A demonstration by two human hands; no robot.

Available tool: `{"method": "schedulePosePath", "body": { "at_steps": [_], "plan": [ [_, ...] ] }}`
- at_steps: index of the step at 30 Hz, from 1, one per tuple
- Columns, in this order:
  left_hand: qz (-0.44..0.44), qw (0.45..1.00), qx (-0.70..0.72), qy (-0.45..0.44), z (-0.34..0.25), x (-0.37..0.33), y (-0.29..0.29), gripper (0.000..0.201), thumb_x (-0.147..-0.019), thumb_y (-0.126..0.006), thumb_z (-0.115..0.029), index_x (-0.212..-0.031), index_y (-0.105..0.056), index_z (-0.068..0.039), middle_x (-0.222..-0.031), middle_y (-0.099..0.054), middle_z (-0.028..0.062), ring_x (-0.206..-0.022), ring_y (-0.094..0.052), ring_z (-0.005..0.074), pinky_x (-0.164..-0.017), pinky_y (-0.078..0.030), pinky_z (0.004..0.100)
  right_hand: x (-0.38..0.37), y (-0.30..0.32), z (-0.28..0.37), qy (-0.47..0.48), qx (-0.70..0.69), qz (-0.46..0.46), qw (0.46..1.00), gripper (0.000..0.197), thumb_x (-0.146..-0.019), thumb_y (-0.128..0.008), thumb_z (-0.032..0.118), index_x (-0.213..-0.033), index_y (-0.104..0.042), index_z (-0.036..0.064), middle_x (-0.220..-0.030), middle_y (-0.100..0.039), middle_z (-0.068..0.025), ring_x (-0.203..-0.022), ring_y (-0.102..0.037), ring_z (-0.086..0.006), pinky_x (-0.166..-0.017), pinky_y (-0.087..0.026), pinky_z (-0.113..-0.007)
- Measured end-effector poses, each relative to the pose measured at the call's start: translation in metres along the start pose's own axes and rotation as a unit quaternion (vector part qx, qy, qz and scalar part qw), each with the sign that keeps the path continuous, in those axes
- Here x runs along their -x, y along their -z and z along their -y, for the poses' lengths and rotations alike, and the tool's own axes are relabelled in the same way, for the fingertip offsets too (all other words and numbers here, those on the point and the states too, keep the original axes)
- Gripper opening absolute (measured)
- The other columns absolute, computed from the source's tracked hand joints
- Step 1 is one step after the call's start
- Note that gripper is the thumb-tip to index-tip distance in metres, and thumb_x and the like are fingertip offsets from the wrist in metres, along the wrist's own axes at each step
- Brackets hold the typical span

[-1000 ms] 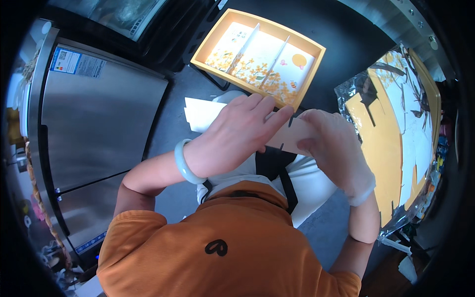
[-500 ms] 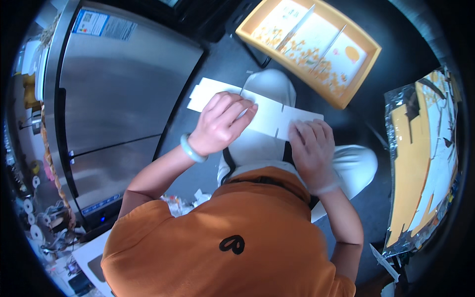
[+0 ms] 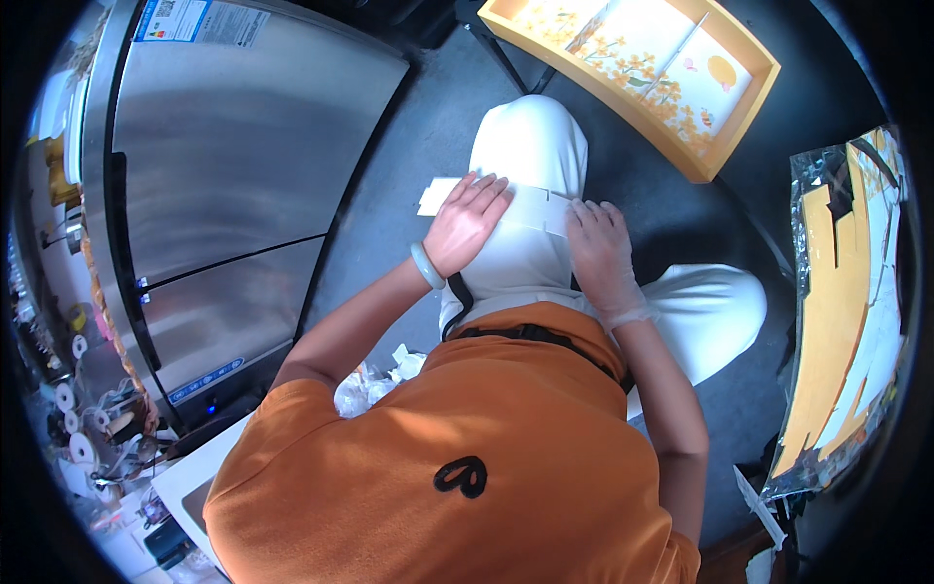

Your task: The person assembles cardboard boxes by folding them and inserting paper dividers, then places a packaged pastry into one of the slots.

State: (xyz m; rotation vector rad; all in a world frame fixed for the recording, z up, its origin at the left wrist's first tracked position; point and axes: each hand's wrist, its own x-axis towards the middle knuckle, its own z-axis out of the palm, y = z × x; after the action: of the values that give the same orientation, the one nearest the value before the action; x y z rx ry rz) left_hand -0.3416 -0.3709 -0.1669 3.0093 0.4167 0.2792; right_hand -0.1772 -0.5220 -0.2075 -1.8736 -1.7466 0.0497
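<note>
A long white cardboard strip (image 3: pixel 533 208) with narrow slots in its edges lies across my raised thigh, in white trousers. My left hand (image 3: pixel 469 224), wearing a pale bangle, is laid over its left part, fingers side by side and bent over the far edge. A short end of the strip sticks out to the left of it. On the right end rests my right hand (image 3: pixel 600 248), in a thin see-through glove, its fingers curled over the strip. Both thumbs are mostly hidden.
An orange-yellow tray (image 3: pixel 623 92) with a flower print and thin dividers stands at the upper right. A clear plastic bag (image 3: pixel 837 321) of yellow and white card pieces lies at the right. A steel fridge (image 3: pixel 243 165) fills the left. Crumpled white plastic (image 3: pixel 365 389) lies by my left side.
The strip has come down against my thigh and looks narrower, more tilted. My left fingers have straightened from a pinch and lie over it. The right hand stays at the right end.
</note>
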Motion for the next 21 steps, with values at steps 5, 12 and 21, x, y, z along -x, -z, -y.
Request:
{"method": "schedulePosePath", "body": {
  "at_steps": [5, 12, 21],
  "plan": [
    [0.224, 0.954, 0.160, 0.116, 0.013, -0.025, 0.023, 0.011, -0.078, -0.061, -0.001, -0.087, -0.067, 0.001, -0.079, -0.067, 0.0187, -0.077, -0.065, 0.0324, -0.078, -0.050, 0.0412, -0.039, 0.031, -0.008, -0.149, -0.151, 0.255, 0.943, 0.014, -0.083, -0.058, 0.008, -0.093, -0.064, 0.0011, -0.090, -0.064, -0.0207, -0.089, -0.062, -0.0362, -0.081, -0.048, -0.041],
    [0.348, 0.933, 0.087, 0.016, 0.040, -0.035, -0.008, 0.010, -0.080, -0.060, -0.005, -0.084, -0.066, 0.002, -0.076, -0.065, 0.0199, -0.076, -0.065, 0.0319, -0.070, -0.052, 0.0402, -0.019, -0.031, -0.036, -0.139, -0.210, 0.197, 0.947, 0.017, -0.086, -0.052, 0.007, -0.098, -0.064, 0.0021, -0.092, -0.065, -0.0175, -0.086, -0.063, -0.0342, -0.080, -0.049, -0.042],
    [0.155, 0.984, -0.076, -0.041, 0.008, 0.024, -0.016, 0.047, -0.085, -0.056, -0.014, -0.129, -0.045, -0.002, -0.092, -0.060, 0.0142, -0.070, -0.063, 0.0260, -0.066, -0.053, 0.0335, 0.014, -0.050, -0.010, -0.006, -0.094, 0.013, 0.995, 0.042, -0.090, -0.052, 0.016, -0.129, -0.047, -0.0009, -0.111, -0.059, -0.0159, -0.105, -0.056, -0.0285, -0.097, -0.040, -0.040]
  ]
}}
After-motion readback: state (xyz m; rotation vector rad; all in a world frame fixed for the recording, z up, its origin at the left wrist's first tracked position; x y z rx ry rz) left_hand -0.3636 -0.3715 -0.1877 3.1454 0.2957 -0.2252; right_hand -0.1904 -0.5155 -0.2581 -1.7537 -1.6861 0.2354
